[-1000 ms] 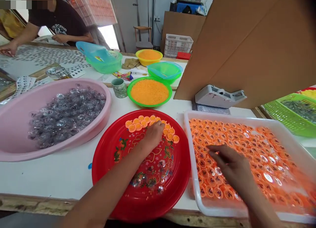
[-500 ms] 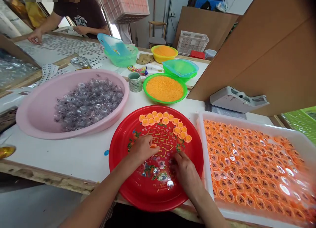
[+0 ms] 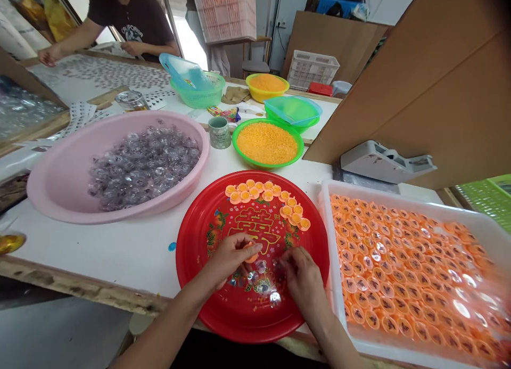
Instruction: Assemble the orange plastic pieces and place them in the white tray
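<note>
My left hand (image 3: 231,260) is closed over the red tray (image 3: 191,220), pinching a small round orange plastic piece (image 3: 251,254) between thumb and fingers. To its right, my right hand (image 3: 301,270) has its fingertips together on a small clear plastic cap (image 3: 279,263), partly hidden by the fingers. Several more clear caps (image 3: 263,286) lie on the tray between and below the hands. Along the tray's far side sits a curved row of orange pieces (image 3: 295,218) with yellow-orange centres.
Left stands a pink basin (image 3: 51,182) of clear caps (image 3: 143,166). Behind the tray are a green bowl of orange granules (image 3: 269,142) and a mug (image 3: 219,133). A white bin (image 3: 335,284) of orange pieces is at right. A co-worker (image 3: 139,23) works across the table.
My left hand has drawn back towards me with the orange piece, turning it into view. My right hand has shifted slightly. In the background, a carried pink crate has moved right.
</note>
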`<state>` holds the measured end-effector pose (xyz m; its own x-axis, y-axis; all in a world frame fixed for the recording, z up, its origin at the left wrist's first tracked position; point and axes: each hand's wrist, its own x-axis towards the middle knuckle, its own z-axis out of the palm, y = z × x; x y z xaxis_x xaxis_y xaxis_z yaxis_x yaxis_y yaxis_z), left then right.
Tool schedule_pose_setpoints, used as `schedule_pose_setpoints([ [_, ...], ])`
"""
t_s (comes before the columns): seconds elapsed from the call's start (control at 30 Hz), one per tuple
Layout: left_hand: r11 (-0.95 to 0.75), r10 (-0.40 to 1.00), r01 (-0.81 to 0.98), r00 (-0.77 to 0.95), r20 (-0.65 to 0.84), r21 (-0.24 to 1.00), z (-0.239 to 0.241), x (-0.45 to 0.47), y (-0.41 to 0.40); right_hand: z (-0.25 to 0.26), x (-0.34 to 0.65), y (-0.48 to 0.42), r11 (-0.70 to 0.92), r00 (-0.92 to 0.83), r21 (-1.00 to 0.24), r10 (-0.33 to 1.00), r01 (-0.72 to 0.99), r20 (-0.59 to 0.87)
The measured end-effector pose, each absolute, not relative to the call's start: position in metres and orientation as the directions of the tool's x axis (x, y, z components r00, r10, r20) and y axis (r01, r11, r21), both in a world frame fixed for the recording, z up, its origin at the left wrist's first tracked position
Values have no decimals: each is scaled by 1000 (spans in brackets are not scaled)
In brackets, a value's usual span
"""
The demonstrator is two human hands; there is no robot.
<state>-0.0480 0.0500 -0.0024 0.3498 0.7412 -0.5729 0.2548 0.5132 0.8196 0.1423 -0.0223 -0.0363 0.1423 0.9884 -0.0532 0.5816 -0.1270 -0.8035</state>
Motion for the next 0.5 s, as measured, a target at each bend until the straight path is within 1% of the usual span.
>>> schedule_pose_setpoints([
  [0.03, 556, 724, 201, 358, -589, 806, 0, -47, 47, -36, 142, -22, -167, 168, -849, 981, 501, -93],
  [0.1, 622, 697, 111, 373, -613, 775, 4, -45, 43, -34, 140, -21, -250, 167, -925, 964, 286, -209],
  [0.17, 645, 686, 64, 391, -614, 761, 9, -42, 38, -31, 138, -20, -300, 125, -951, 949, 76, -289],
  [0.23, 648, 685, 35, 411, -602, 761, 11, -37, 34, -28, 134, -18, -308, 108, -950, 944, -43, -311],
  [0.3, 637, 698, 7, 419, -580, 771, 9, -31, 29, -27, 129, -18, -303, 160, -953, 940, -26, -303],
  [0.4, 613, 737, -13, 371, -565, 790, -6, -25, 23, -38, 122, -22, -293, 254, -951, 931, 101, -260],
  [0.47, 557, 779, 20, 335, -530, 831, -23, -24, 24, -55, 118, -21, -294, 294, -949, 922, 115, -250],
  [0.5, 493, 817, 51, 315, -482, 869, -31, -24, 27, -64, 117, -19, -308, 310, -945, 914, 106, -263],
])
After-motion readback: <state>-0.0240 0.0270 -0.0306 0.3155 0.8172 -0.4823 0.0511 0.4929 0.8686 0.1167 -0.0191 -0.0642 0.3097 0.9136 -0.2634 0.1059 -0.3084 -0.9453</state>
